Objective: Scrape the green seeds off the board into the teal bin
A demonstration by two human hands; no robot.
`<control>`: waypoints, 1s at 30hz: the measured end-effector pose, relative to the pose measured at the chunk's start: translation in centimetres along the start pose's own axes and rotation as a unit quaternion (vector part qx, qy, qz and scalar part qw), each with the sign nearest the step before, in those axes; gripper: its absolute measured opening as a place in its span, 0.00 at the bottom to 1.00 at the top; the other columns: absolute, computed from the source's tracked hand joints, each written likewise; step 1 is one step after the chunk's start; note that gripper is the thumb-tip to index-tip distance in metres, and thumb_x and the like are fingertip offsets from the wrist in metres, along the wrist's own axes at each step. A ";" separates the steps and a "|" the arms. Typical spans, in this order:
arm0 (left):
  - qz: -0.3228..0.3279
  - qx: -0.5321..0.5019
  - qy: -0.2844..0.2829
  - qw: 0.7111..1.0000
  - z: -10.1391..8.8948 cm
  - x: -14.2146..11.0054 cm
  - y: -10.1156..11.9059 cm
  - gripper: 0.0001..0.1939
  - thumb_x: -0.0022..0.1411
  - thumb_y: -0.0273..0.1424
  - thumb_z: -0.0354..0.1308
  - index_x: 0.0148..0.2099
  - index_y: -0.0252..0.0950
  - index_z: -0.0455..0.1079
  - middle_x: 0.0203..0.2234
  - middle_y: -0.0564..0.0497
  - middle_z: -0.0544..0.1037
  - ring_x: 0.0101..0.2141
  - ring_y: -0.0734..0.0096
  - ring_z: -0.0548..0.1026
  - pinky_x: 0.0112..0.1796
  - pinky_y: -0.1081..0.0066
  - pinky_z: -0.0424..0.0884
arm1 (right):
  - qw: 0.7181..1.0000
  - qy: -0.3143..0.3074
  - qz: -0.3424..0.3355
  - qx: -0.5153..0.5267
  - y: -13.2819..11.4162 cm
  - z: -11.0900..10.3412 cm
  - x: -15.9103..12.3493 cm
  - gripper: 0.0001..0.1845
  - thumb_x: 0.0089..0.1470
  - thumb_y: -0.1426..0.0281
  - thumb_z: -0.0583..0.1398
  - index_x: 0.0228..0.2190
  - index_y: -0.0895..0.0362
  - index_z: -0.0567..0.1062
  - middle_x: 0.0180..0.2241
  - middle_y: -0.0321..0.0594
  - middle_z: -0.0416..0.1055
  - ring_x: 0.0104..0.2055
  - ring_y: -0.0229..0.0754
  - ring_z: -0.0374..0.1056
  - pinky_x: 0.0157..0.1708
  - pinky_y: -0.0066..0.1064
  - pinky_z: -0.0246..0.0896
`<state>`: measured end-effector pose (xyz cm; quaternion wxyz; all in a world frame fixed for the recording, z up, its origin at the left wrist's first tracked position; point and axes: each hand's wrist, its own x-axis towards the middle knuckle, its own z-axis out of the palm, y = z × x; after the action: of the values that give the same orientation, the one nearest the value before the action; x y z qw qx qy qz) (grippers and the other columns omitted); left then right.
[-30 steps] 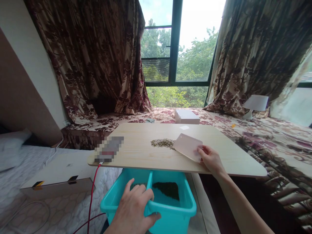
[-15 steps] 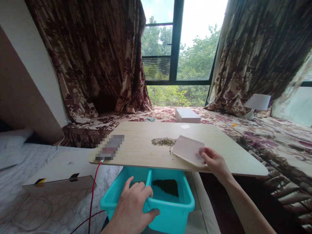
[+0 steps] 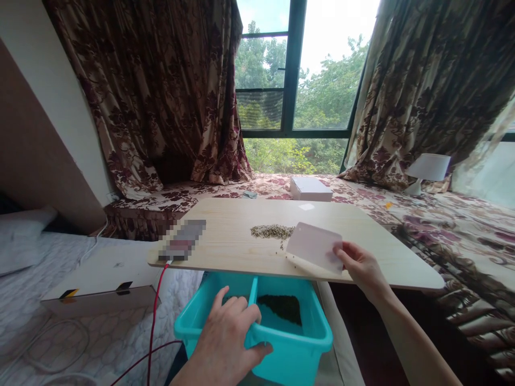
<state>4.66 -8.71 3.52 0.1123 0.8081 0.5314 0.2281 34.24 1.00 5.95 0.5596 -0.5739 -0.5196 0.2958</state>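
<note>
Sheet (image 3: pixel 314 249), pale, translucent, thin, apparently plastic, with rounded corners and a small hole near the far left corner; pinched at its right end by the right hand (image 3: pixel 360 265), fingers and thumb closed on the edge. Its left edge slants down toward the board; exact contact cannot be told.

Grains (image 3: pixel 271 231), small, round, greenish-brown, in a loose elongated heap just left of the sheet; a few strays lie nearer, along its left edge.

Table (image 3: pixel 225 254), smooth light wood grain, rounded corners, beneath the grip; a small white square (image 3: pixel 306 207) lies beyond the sheet.

Tub (image 3: pixel 295 340), glossy turquoise, two compartments, below and left of the grip; the table's front edge overlaps its far side. Dark green grains (image 3: pixel 284 308) lie in the right compartment. The left hand (image 3: pixel 231 327) grasps the near rim at the divider, thumb outside, hiding most of the left compartment.

Blurred flat device (image 3: pixel 183 241), well left of the grip at the table's end, with a red cable (image 3: pixel 155 311) trailing over the edge.

Farther left: white carton (image 3: pixel 104 273) on quilted bedding (image 3: pixel 120 343). Beyond the table: white box (image 3: pixel 311 188) on flowered cloth. Far right: white-shaded lamp (image 3: pixel 428 168).
</note>
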 end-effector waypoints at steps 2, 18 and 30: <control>0.004 -0.001 -0.004 1.000 0.0 0.1 0.1 0.12 0.46 0.33 0.69 0.32 0.41 0.68 0.27 0.59 0.70 0.34 0.67 0.71 0.57 0.49 0.50 | 1.000 0.003 -0.006 -0.009 -0.4 -0.1 -0.1 0.17 0.40 0.59 0.63 0.30 0.59 0.76 0.25 0.44 0.78 0.25 0.42 0.70 0.20 0.28 0.61; 0.007 0.004 0.002 1.000 0.2 0.1 -0.1 0.14 0.44 0.32 0.70 0.31 0.41 0.68 0.27 0.59 0.69 0.33 0.67 0.70 0.56 0.48 0.51 | 0.998 0.003 0.055 0.019 1.0 -1.1 -1.3 0.18 0.39 0.57 0.65 0.30 0.57 0.76 0.27 0.42 0.77 0.25 0.41 0.70 0.21 0.29 0.65; -0.005 0.003 -0.004 1.000 -0.1 0.2 0.2 0.13 0.45 0.31 0.69 0.31 0.40 0.67 0.27 0.59 0.70 0.34 0.67 0.71 0.57 0.48 0.50 | 0.995 -0.077 0.054 0.025 0.6 -0.1 -1.7 0.20 0.39 0.55 0.65 0.29 0.57 0.77 0.27 0.41 0.77 0.27 0.42 0.70 0.23 0.29 0.65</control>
<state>4.85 -8.64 3.79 0.1126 0.8066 0.5358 0.2227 34.03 -0.54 5.01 0.5157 -0.5621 -0.5218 0.3819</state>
